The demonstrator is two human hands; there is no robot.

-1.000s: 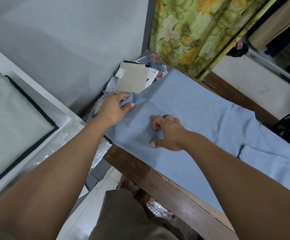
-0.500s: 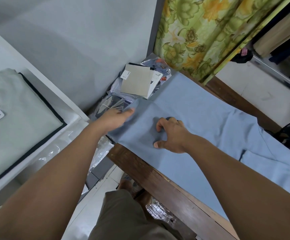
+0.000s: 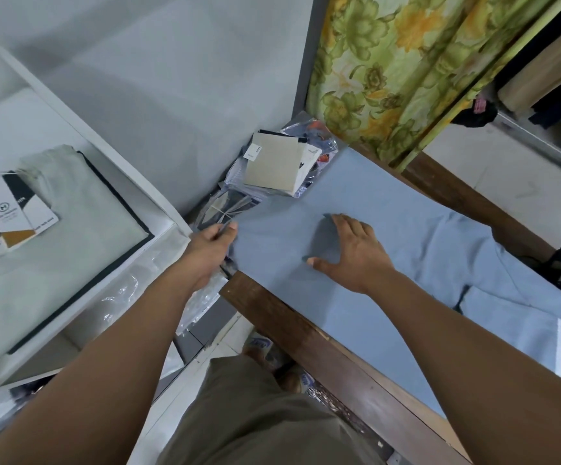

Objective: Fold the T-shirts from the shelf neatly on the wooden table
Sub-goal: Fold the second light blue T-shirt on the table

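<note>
Since the earlier frames the right hand [image 3: 356, 255] has been opened out from a curled pose, and the left hand [image 3: 209, 251] has been drawn back from the top of the cloth to the left edge of the tabletop [image 3: 291, 332].

The blue shirt [image 3: 406, 236] is spread flat along the tabletop from the left edge towards the right. A sleeve [image 3: 520, 317] with a white band is seen there by the near edge.

The right hand is laid palm down on the blue shirt near its left end. Its fingers are straight and splayed, and the thumb is held wide towards the near edge.

The shirt's left border is pinched by the left hand at the tabletop's left edge. The thumb is laid on top of the cloth and the other fingers are tucked below, largely hidden.

At the far left corner a pile of packets [image 3: 279, 162] topped by a beige card is stacked just beside the shirt's far corner. A flowered curtain [image 3: 400, 62] is hung beyond the far edge.

On the white shelf [image 3: 114, 156] to the left, a folded green shirt [image 3: 54, 263] with paper tags [image 3: 14, 216] is laid. Crumpled clear plastic [image 3: 165, 273] is lodged between shelf and tabletop.
</note>
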